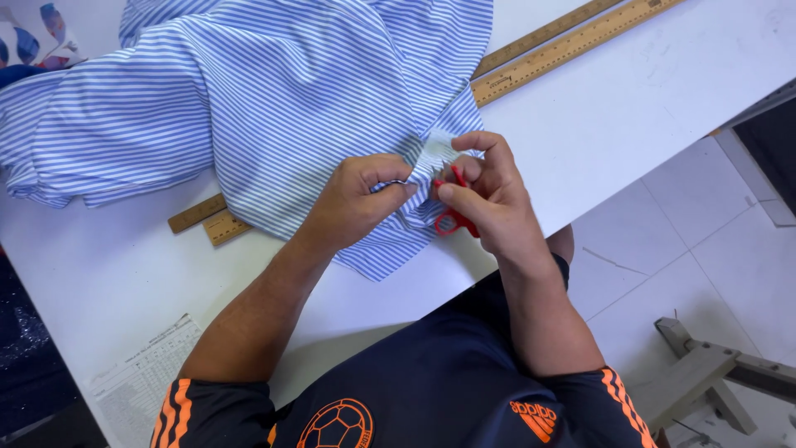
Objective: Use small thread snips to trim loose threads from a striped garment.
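White counter (630, 124) carries striped blue fabric (274, 91) over wooden rulers (572, 37). Left hand (356, 199) grip pinches a fold; right hand (489, 199) grip closes on red snips (452, 220). Risk: fabric so bunched that blades could nick cloth.

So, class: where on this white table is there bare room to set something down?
Free: the table right of the wooden rulers, and the strip between striped fabric and printed sheet. Crowded: around left hand, right hand and red snips.
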